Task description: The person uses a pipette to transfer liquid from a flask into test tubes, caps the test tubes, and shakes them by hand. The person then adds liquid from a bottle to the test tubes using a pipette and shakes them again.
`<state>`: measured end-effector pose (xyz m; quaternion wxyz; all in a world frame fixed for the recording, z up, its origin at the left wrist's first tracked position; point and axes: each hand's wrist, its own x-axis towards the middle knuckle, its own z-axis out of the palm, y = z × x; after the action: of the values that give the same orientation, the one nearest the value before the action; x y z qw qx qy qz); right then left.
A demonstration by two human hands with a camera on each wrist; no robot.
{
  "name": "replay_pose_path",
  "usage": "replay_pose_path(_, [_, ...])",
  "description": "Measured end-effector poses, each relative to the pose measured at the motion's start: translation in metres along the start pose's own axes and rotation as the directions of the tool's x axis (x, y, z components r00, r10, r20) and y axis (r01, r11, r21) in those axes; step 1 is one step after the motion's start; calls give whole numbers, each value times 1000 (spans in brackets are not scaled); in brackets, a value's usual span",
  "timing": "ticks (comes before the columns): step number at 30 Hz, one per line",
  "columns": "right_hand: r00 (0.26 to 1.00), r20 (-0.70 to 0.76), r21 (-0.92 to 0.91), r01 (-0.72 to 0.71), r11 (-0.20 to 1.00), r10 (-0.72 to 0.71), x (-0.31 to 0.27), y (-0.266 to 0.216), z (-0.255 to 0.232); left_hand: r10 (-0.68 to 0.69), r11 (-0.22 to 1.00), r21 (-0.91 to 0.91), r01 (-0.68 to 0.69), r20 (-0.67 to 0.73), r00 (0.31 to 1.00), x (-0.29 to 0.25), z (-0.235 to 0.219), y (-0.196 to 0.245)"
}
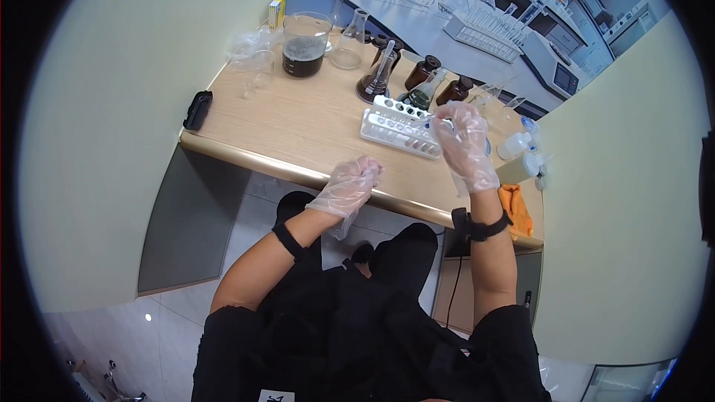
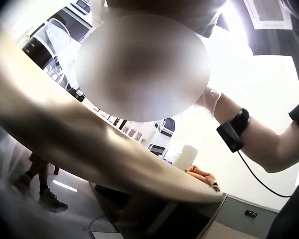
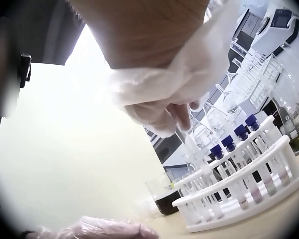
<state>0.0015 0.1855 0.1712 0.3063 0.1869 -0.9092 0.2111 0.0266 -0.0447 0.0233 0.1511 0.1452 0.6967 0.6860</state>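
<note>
In the head view my gloved right hand (image 1: 465,141) is above the right end of the white test tube rack (image 1: 401,134). In the right wrist view the fingers of that hand (image 3: 162,112) point down and pinch a clear tube (image 3: 192,149) over the rack (image 3: 239,209). Several tubes with blue caps (image 3: 241,131) stand in the rack, some with pinkish or greenish contents. My gloved left hand (image 1: 348,184) rests at the table's front edge, fingers loosely bent, with nothing visible in it; it also shows low in the right wrist view (image 3: 102,229). A blurred oval hides much of the left wrist view.
Behind the rack stand flasks with dark liquid (image 1: 372,88) and brown bottles (image 1: 422,73). A large beaker of dark liquid (image 1: 304,56) is at the back left, a black object (image 1: 197,110) at the left edge. White bottles (image 1: 514,146) and an orange cloth (image 1: 515,208) lie right.
</note>
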Motion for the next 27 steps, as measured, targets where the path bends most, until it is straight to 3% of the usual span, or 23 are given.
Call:
replay_pose_path(4, [1000,-14,-15,3,1000,-3,-20,-20,-6,151,988,55,-145,-130,980,7,9,-1])
replay_pose_path(5, [997,74,7,14,1000,-14,-25,-24,-4,152,988,55,-146,-128,980,7,12,3])
replay_pose_path(6, [987,160,29,24,999,-29,-30,-26,-1,255,952,207,-226,-122,959,7,14,7])
replay_pose_path(7, [990,138,133,0,991,-19,-42,-18,10,354,886,353,-300,-100,930,8,17,12])
replay_pose_path(10, [977,210,89,2,996,-20,-53,-21,21,449,857,288,-428,-9,893,34,29,-4])
replay_pose_path(11, [965,262,131,-54,990,18,-53,-27,20,456,853,290,-434,-7,890,38,31,-5])
replay_pose_path(13, [967,252,146,-55,988,17,-56,-24,23,298,946,122,-299,31,954,45,36,-6])
replay_pose_path(17, [968,250,159,-67,985,26,-63,-18,22,389,902,184,-390,46,920,63,46,-27])
replay_pose_path(20, [983,183,186,-37,982,3,-59,-19,14,420,902,104,-418,-1,907,60,53,-22])
replay_pose_path(21, [984,179,186,-37,982,3,-53,-19,8,402,881,260,-396,31,915,58,50,-20])
replay_pose_path(22, [969,212,220,-174,960,127,-42,-21,-1,378,835,411,-367,57,924,56,47,-14])
replay_pose_path(23, [936,252,250,-309,918,246,-32,-18,-6,377,834,413,-366,57,924,53,45,-7])
replay_pose_path(24, [936,253,253,-309,917,245,-23,-8,-8,344,857,388,-340,60,937,49,43,0])
replay_pose_path(26, [958,83,175,-284,943,274,0,20,-8,307,879,365,-307,61,950,45,41,13])
replay_pose_path(27, [957,88,179,-287,941,275,12,37,-5,281,879,382,-284,65,957,43,43,18])
